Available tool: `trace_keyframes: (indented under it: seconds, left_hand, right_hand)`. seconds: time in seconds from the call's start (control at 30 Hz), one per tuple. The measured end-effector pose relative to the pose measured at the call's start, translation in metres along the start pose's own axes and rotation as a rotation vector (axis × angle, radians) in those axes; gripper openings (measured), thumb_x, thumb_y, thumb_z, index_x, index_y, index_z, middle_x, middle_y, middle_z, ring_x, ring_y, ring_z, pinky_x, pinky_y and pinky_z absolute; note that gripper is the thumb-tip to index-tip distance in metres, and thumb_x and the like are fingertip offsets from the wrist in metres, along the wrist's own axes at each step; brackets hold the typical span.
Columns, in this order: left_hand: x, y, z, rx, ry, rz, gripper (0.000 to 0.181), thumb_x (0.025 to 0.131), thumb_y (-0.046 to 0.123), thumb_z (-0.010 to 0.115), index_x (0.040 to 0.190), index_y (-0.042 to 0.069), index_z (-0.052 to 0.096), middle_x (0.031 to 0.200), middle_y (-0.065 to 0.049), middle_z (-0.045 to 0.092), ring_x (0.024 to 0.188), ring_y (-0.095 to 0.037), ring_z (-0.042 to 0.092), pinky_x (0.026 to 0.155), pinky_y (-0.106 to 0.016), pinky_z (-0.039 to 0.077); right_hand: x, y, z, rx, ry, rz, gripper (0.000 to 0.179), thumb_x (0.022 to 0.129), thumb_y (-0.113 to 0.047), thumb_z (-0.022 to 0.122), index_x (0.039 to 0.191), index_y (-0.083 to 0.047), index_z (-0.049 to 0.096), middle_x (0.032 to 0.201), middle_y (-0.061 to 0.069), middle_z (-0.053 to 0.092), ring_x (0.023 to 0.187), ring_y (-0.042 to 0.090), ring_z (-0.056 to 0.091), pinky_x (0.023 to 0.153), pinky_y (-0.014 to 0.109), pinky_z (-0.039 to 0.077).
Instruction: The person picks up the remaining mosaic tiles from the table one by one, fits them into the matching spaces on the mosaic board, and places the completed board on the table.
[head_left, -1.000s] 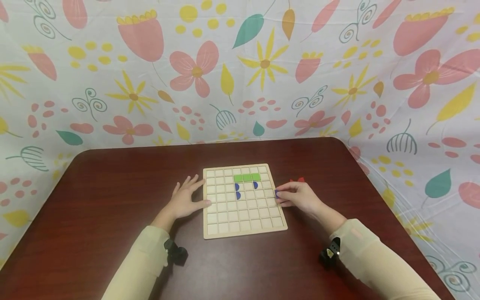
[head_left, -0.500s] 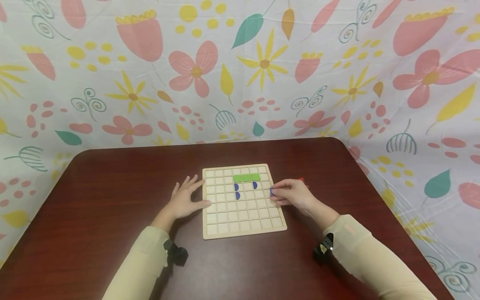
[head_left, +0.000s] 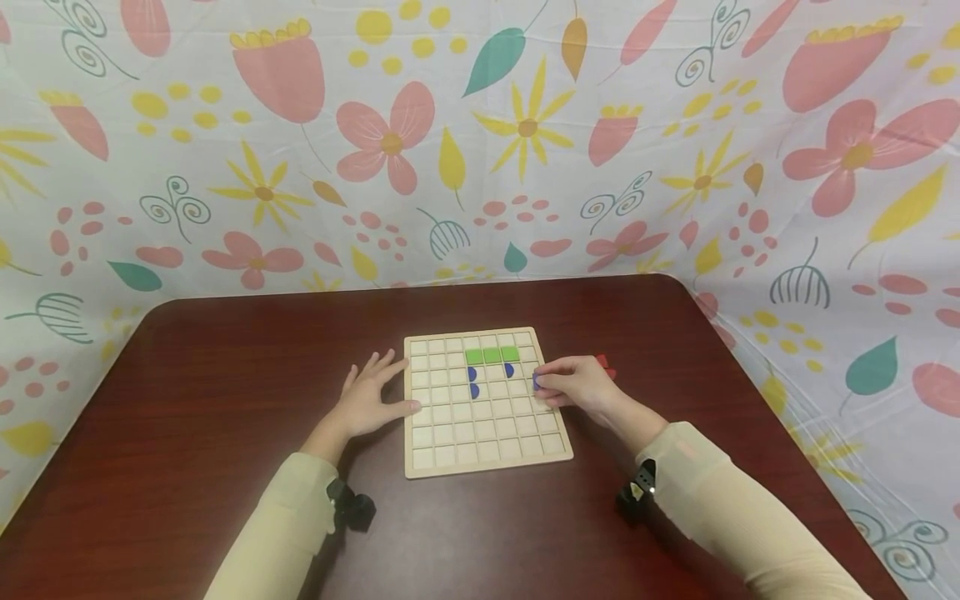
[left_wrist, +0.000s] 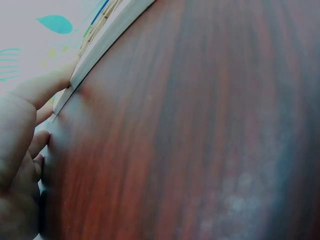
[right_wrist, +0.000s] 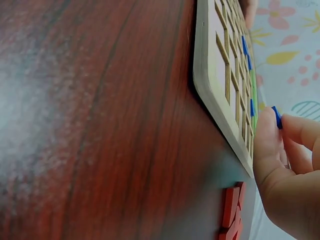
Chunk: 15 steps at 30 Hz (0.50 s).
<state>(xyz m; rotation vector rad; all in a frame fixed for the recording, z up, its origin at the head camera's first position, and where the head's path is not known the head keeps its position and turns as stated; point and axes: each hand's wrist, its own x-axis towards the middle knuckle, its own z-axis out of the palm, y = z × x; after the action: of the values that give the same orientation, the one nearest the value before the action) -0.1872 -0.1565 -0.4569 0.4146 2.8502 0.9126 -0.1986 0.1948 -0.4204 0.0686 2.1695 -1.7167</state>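
Observation:
A light wooden grid board (head_left: 445, 454) lies on the dark table. Three green square tiles (head_left: 491, 355) fill cells side by side near its far edge. Below them sit three blue half-round tiles, one of them at the lower left (head_left: 475, 391). My right hand (head_left: 588, 390) pinches a small blue tile (right_wrist: 277, 118) between thumb and fingertips, over the board's right side. My left hand (head_left: 367, 401) has its fingers spread, with thumb and index fingertip touching the board's left edge. In the left wrist view, the left hand's fingers (left_wrist: 50, 87) meet the board's side.
Several red tiles (right_wrist: 231, 207) lie on the table just right of the board, partly behind the right hand in the head view. A flower-print cloth (head_left: 480, 150) hangs behind the table's far edge (head_left: 300, 295).
My right hand has moved left with the blue tile, from the board's right edge to over its right-hand cells. More of the red tiles shows now. The left hand stays in place.

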Motion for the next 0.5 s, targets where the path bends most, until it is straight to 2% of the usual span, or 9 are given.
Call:
trace_keyframes:
  seconds: [0.33,0.5]
  left_hand:
    - [-0.001,0.004,-0.002,-0.025,-0.008,0.002,0.081,0.079,0.05,0.069,0.146,0.017,0.038,0.157,-0.013,0.023,0.146,-0.037,0.011,0.113,-0.063,0.001]
    - [-0.001,0.003,-0.002,-0.022,-0.009,-0.011,0.081,0.079,0.051,0.069,0.146,0.017,0.038,0.157,-0.013,0.023,0.146,-0.036,0.011,0.114,-0.062,0.001]
  right_hand:
    - [0.003,-0.004,0.008,-0.029,-0.001,0.039,0.032,0.086,-0.006,0.066,0.113,0.011,0.061,0.087,0.013,0.071,0.073,0.016,0.072,0.066,0.03,0.058]
    - [0.005,-0.007,0.014,-0.056,-0.016,0.054,0.03,0.087,-0.005,0.066,0.113,0.01,0.062,0.09,0.017,0.072,0.077,0.021,0.073,0.068,0.033,0.058]
